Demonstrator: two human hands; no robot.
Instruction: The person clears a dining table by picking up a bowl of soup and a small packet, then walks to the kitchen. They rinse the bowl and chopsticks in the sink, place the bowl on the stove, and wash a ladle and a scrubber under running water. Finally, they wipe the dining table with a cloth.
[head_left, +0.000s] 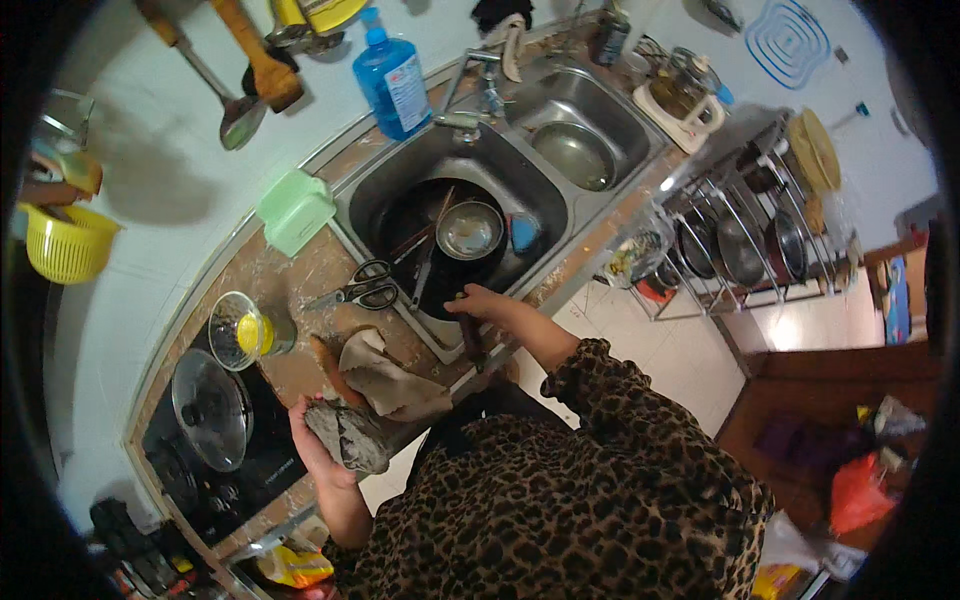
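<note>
My left hand (322, 442) holds a crumpled grey cloth (346, 435) at the counter's front edge, near the cooktop. My right hand (480, 304) is closed around the dark handle (471, 334) of a wok (442, 289) that lies in the left basin of a steel sink (551, 195). Inside the wok are a metal bowl (470, 230), chopsticks (448, 206) and a knife-like utensil (422, 279). A blue sponge (523, 232) lies beside the bowl. Between my hands, a beige cloth (390, 375) is spread on the counter.
Black-handled scissors (367, 289), an open green plastic box (296, 214) and a clear container (232, 330) stand left of the sink. A glass lid (210, 412) rests over the cooktop (262, 450). A blue bottle (391, 82) stands behind the sink; a pan rack (739, 247) is at right.
</note>
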